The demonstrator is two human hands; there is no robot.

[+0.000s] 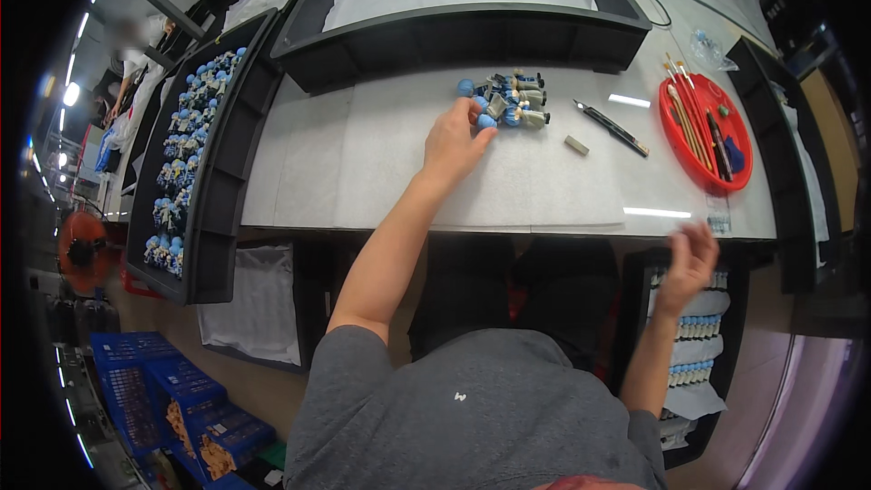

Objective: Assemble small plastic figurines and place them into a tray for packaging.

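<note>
My left fingers [463, 110] at blue heads of figurines [513, 116], whether clamped I cannot tell, my right fingers [700, 241] loosely apart, blurred, near the worktop [408, 195].

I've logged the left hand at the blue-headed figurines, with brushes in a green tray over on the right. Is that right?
Not quite: the tray is red, not green, as the head view shows. The left hand is at the blue-headed figurines, and the brushes are in that tray on the right.
</note>
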